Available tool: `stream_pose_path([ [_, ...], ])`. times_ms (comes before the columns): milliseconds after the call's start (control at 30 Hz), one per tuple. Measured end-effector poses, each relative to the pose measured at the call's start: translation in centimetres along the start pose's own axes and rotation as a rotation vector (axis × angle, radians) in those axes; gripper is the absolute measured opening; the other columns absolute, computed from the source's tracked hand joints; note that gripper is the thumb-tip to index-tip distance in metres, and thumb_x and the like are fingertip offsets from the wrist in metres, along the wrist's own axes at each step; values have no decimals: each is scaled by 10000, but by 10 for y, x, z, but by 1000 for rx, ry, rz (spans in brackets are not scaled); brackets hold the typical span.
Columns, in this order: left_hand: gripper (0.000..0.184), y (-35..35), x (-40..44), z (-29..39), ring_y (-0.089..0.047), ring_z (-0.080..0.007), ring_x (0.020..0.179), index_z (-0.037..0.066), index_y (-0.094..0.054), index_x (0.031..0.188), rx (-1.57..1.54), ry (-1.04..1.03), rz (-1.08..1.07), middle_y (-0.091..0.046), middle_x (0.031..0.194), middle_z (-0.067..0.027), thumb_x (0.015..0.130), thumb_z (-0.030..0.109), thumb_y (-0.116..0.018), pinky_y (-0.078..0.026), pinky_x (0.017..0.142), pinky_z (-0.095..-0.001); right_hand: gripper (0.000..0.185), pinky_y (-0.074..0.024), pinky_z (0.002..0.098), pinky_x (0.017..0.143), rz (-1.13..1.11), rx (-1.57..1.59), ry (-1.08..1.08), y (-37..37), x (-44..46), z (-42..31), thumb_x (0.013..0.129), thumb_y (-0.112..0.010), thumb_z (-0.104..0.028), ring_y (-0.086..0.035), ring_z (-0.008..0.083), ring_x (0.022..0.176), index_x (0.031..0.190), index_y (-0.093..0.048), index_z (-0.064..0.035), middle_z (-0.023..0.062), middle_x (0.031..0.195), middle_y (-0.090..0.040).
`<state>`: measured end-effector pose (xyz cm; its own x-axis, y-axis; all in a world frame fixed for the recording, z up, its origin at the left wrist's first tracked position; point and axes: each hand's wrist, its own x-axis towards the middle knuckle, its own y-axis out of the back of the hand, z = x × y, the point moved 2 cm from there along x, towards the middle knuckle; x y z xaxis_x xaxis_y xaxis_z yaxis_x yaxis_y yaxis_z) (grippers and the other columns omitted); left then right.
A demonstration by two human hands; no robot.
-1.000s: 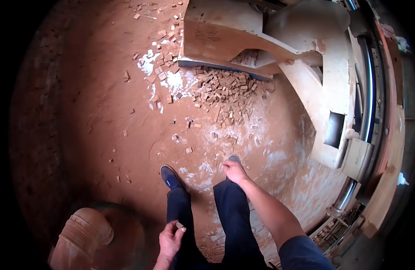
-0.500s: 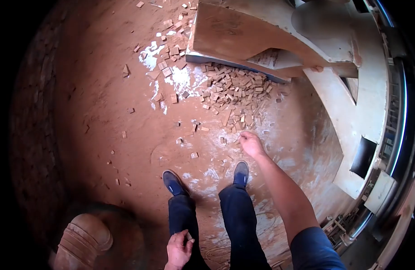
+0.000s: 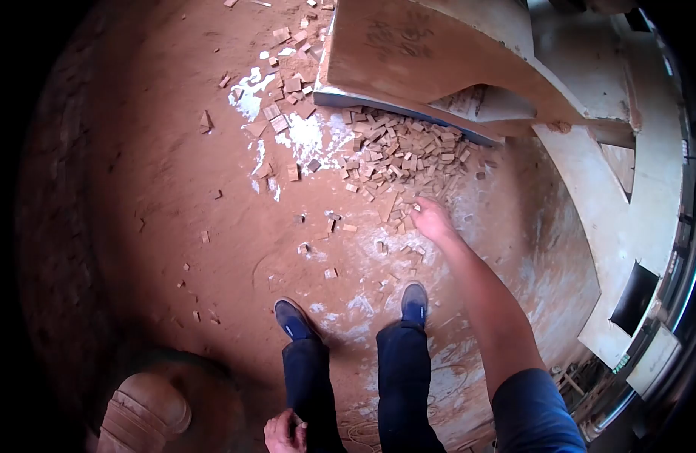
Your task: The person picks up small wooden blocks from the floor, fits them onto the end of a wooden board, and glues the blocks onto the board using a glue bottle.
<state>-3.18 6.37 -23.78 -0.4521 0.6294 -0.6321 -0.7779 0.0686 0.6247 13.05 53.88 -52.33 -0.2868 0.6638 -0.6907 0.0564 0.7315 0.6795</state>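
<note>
My right hand (image 3: pixel 432 219) reaches forward over the near edge of a pile of small wooden blocks (image 3: pixel 408 147). Its thumb and fingers are pinched together, with a small pale spot at the tips that is too small to name. Low in the view, my left hand (image 3: pixel 286 432) is held near my left leg with its fingers curled in. Whatever may lie in it is hidden. Several loose wooden blocks (image 3: pixel 331 225) are scattered on the dusty floor between the pile and my shoes.
A large machine frame (image 3: pixel 438 57) covered in brown dust stands behind the pile and curves down the right side. White patches (image 3: pixel 302 140) mark the dusty floor (image 3: pixel 174 174). A thick dusty pipe elbow (image 3: pixel 148 408) is at lower left. My shoes (image 3: pixel 413 302) are close to the loose blocks.
My right hand has moved slightly forward and right, nearer the pile. My left hand has dropped lower and to the left. The view has shifted slightly.
</note>
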Motion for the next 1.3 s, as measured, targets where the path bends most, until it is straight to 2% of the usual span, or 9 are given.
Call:
stream_pose_path([
  [100, 333, -2, -3, 1, -625, -365, 905, 32, -623, 1210, 53, 2, -7, -679, 984, -153, 901, 146, -674, -498, 849, -473, 458, -374, 420, 1130, 28, -72, 75, -8, 8, -1, 896, -640, -294, -462, 356, 1338, 1302, -625, -84, 181, 1430, -525],
  [300, 381, -15, -4, 6, -602, -340, 863, 29, -621, 1207, 173, -55, -25, -646, 928, -145, 890, 227, -696, -458, 864, -489, 553, -341, 435, 1161, 85, -98, 195, -18, 39, -7, 874, -665, -240, -429, 393, 1352, 1377, -554, -38, 186, 1469, -482],
  [400, 399, -15, 0, 11, -607, -345, 880, 34, -620, 1220, 231, -53, -43, -647, 936, -147, 893, 250, -694, -453, 897, -504, 639, -243, 416, 1229, -48, -91, 124, -9, 60, -21, 926, -618, -279, -314, 353, 1465, 1482, -437, -22, 187, 1589, -341],
  [700, 412, -18, 3, 11, -632, -325, 927, 44, -619, 1239, 308, -65, -22, -664, 974, -134, 896, 263, -686, -426, 1008, -531, 721, -195, 410, 1252, -88, -77, 92, -49, 69, -36, 924, -645, -252, -156, 336, 1534, 1546, -341, -52, 168, 1642, -235],
  [833, 416, -20, 6, 15, -632, -321, 926, 46, -617, 1240, 296, -77, -23, -664, 968, -128, 890, 258, -692, -427, 1005, -529, 673, -240, 424, 1235, -89, -145, 195, -66, 51, -23, 920, -650, -254, -236, 358, 1499, 1520, -394, -85, 171, 1608, -308],
  [867, 417, -20, 7, 15, -631, -321, 927, 47, -617, 1240, 294, -84, -26, -664, 968, -127, 888, 256, -693, -428, 1005, -528, 578, -267, 424, 1222, -70, -139, 240, -65, 48, -22, 922, -645, -267, -283, 357, 1473, 1448, -494, -81, 173, 1579, -357],
  [967, 418, -19, 9, 14, -630, -323, 930, 46, -615, 1240, 302, -98, -38, -668, 986, -130, 885, 253, -695, -426, 1006, -529, 486, -277, 411, 1218, -196, -223, 314, -63, 48, -19, 929, -636, -275, -311, 348, 1462, 1362, -581, -61, 180, 1561, -381],
  [1067, 422, -19, 12, 14, -629, -324, 932, 45, -613, 1242, 304, -114, -28, -671, 1011, -134, 881, 245, -699, -425, 1006, -531, 427, -282, 405, 1216, -95, -105, 317, -70, 58, -17, 934, -630, -269, -334, 337, 1452, 1290, -630, -34, 178, 1545, -405],
  [1300, 425, -19, 11, 8, -632, -319, 927, 41, -611, 1245, 303, -100, -21, -674, 1016, -130, 876, 229, -708, -430, 998, -529, 442, -320, 409, 1204, 51, -160, 158, -35, 81, -31, 927, -632, -239, -311, 350, 1463, 1291, -619, 10, 177, 1618, -268],
])
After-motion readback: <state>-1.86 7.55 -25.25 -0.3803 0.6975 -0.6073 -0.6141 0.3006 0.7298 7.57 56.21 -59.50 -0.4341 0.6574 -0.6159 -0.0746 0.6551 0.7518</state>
